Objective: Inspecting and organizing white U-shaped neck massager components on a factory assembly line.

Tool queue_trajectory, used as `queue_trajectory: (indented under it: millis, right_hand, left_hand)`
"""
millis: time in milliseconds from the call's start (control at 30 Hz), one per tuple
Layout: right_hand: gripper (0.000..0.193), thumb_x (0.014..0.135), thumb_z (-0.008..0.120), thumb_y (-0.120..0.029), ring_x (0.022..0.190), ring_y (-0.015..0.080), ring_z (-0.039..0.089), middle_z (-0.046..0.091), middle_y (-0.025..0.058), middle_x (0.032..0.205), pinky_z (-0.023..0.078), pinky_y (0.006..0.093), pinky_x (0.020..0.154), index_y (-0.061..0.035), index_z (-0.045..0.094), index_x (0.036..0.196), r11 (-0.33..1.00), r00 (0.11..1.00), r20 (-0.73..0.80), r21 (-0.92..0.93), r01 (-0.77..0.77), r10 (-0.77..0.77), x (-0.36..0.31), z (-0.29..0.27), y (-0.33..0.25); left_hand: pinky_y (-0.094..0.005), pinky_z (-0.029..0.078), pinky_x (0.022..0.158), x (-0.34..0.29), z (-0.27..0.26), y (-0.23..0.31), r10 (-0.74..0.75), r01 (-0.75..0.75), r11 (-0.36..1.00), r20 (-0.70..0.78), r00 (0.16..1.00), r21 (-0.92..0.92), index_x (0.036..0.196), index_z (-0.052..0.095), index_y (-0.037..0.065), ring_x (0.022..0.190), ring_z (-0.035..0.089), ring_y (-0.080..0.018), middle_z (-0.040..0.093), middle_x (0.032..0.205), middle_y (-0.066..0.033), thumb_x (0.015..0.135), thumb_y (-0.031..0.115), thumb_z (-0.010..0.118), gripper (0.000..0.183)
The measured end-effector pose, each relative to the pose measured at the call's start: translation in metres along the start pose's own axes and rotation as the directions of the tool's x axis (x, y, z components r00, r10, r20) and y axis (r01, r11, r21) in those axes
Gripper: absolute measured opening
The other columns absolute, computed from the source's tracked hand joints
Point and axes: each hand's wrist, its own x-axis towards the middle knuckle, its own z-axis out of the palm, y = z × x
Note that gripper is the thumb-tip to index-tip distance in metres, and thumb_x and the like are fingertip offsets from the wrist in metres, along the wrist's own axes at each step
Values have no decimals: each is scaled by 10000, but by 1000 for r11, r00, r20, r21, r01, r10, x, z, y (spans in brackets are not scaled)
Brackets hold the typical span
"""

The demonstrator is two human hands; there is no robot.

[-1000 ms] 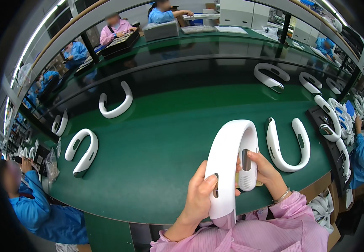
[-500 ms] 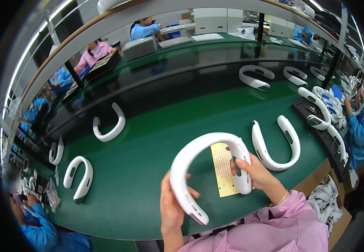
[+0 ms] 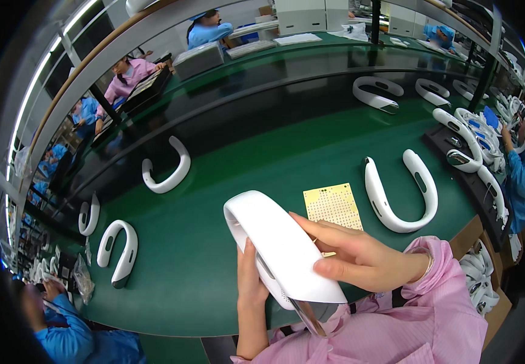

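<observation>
A white U-shaped neck fan (image 3: 280,242) is held between my hands above the near part of the bench, seen from its side, with a glossy end piece toward me. My left hand (image 3: 251,282) grips it from below left, the thumb upright along its edge and the other fingers mostly hidden. My right hand (image 3: 359,258) is closed on the outer face, fingers over the far edge and thumb on the smooth shell. Beyond that hand lies a yellow sheet (image 3: 335,203) with rows of small marks, partly covered. Another neck fan (image 3: 385,213) rests to the right.
More neck fans lie on the green bench (image 3: 232,164), at the left (image 3: 130,249) and along the dark far strip. A black tray (image 3: 487,191) with white parts stands at right, above a cardboard box (image 3: 500,306) of white parts. Co-workers sit around.
The neck fan has been turned from facing the view with its U open to lying side-on. My right hand has moved from one arm's end onto its outer shell. The yellow sheet shows more.
</observation>
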Motion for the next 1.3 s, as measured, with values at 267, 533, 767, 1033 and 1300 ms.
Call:
queue_trajectory:
  millis: [267,533,767,1033,1300]
  right_hand:
    - [399,731,639,-14,1213,322,426,466,122,1253,242,567,1030,-76,549,1115,369,797,193,-808,460,-573,15,-36,14]
    - [506,662,689,-87,909,131,488,477,64,988,406,251,806,-31,437,1096,823,771,-322,-364,436,-550,0,-54,58]
    - [521,836,621,-409,900,107,485,499,21,914,418,274,809,-53,430,1166,991,907,-402,-10,131,-124,5,-45,42]
    - [411,934,442,-450,804,65,495,474,-1,917,451,244,717,-64,415,1070,810,936,-198,572,-132,293,25,-40,33]
    - [264,842,625,-198,618,95,549,532,19,758,491,245,561,-14,501,986,870,839,-406,471,-147,362,64,-54,67]
  left_hand:
    - [-310,554,566,-41,37,32,-20,18,999,71,997,31,1418,157,70,850,602,-295,417,1235,-198,917,570,276,718]
    - [-370,508,771,-47,25,55,567,-692,215,489,663,689,1249,432,10,1041,536,-283,494,1170,-159,691,554,695,823]
    - [-359,460,758,-39,36,53,554,-549,694,142,820,467,1198,426,-18,905,524,-212,500,1017,-107,727,592,641,800]
    - [-226,341,355,-12,36,60,134,-142,987,-103,986,-78,1068,453,-37,449,416,-112,478,742,-66,934,541,320,607]
    - [-295,463,669,-3,25,61,233,-231,972,-155,960,34,1255,375,-33,790,522,-171,511,1006,-107,928,559,303,680]
